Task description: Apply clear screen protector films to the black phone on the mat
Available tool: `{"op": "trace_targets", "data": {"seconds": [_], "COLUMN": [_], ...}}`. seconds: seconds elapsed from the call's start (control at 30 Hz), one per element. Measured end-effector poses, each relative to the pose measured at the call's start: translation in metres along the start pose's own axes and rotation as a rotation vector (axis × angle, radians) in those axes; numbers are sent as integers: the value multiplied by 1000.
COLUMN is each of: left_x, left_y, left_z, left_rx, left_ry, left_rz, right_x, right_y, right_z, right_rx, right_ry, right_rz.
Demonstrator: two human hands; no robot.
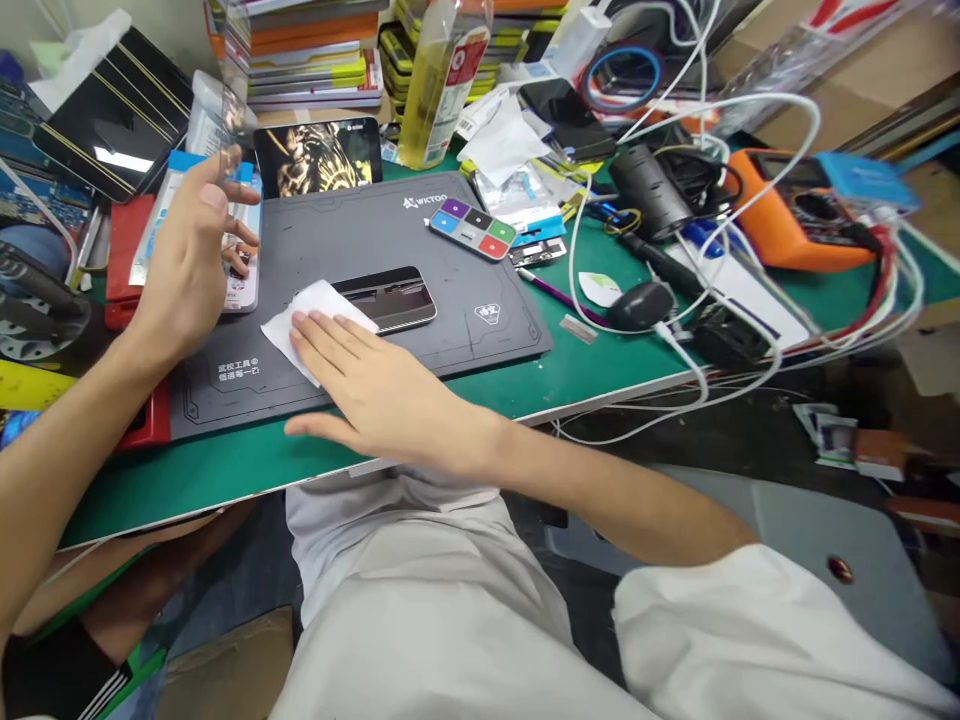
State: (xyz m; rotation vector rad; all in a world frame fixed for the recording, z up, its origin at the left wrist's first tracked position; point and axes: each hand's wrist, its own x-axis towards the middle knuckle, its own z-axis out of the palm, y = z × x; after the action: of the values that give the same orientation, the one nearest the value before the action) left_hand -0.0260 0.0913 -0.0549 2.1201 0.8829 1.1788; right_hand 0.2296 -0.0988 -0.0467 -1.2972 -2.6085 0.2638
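A black phone (pixel 401 300) lies flat, screen up, on the dark grey work mat (pixel 367 225). My right hand (pixel 360 380) is spread flat on a white wipe (pixel 304 310), which covers the phone's left end. The thumb of that hand sticks out toward the table's front edge. Raised over the mat's left side, my left hand (pixel 199 235) has its fingers apart and holds nothing. Behind and below it is a white and blue package (pixel 244 285).
A lit tablet (pixel 319 158) and a bottle of yellow liquid (pixel 442 90) stand behind the mat. To the right lie a phone-shaped coloured panel (pixel 472 228), looping white cables, a black plug (pixel 643 306) and an orange multimeter (pixel 787 235). A person's legs (pixel 120 590) show lower left.
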Motion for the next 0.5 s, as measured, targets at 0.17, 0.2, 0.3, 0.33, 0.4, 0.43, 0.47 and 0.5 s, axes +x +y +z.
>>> {"op": "trace_targets", "data": {"seconds": [0.17, 0.2, 0.3, 0.33, 0.4, 0.43, 0.47, 0.5], "left_x": [4, 5, 3, 2, 0, 0, 0, 1], "left_y": [3, 4, 9, 11, 13, 14, 15, 15], "left_z": [-4, -4, -3, -2, -1, 0, 0, 0], "left_rx": [-2, -4, -3, 0, 9, 15, 21, 28], "left_ry": [-6, 1, 24, 24, 14, 9, 7, 8], "left_rz": [21, 26, 26, 19, 1, -4, -4, 3], "right_x": [46, 46, 23, 14, 2, 1, 4, 9], "right_y": [14, 13, 4, 2, 4, 9, 15, 22], "right_z": [-7, -7, -5, -5, -7, -9, -11, -13], "right_rx": [-2, 4, 0, -3, 5, 10, 12, 9], "right_ry": [19, 27, 22, 9, -9, -12, -12, -12], "right_rz": [114, 124, 102, 86, 72, 77, 88, 102]}}
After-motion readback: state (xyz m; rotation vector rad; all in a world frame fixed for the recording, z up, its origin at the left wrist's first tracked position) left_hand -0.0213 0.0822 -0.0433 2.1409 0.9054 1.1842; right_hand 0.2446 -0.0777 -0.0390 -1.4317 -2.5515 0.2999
